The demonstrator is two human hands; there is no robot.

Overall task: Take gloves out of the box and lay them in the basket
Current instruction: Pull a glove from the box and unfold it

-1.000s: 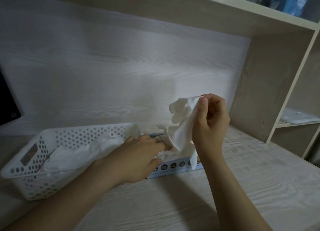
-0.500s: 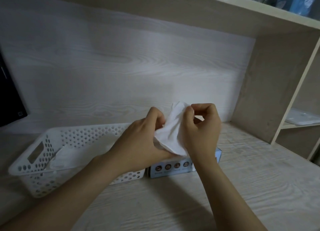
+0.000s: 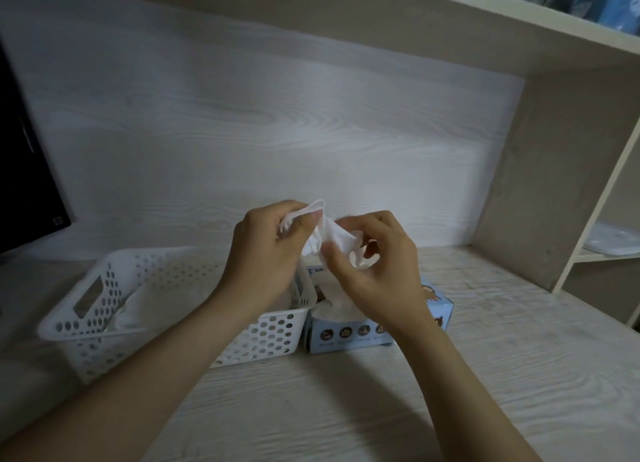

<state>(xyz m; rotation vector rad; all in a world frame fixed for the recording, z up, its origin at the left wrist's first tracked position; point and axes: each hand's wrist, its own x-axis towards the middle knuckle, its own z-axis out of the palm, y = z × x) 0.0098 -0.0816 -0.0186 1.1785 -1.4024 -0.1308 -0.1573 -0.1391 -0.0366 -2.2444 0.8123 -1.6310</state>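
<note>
My left hand [image 3: 265, 253] and right hand [image 3: 375, 271] pinch one crumpled glove [image 3: 323, 234], hiding its shape and much of the box [image 3: 349, 333], now bunched tighter than before.

the box [image 3: 349, 337] carries small round icons and tiny print, too blurred to read.

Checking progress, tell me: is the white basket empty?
No. White gloves already lie inside the white basket.

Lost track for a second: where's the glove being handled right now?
Mid-frame in the head view, the glove is held up between the left hand and right hand, above the box.
</note>
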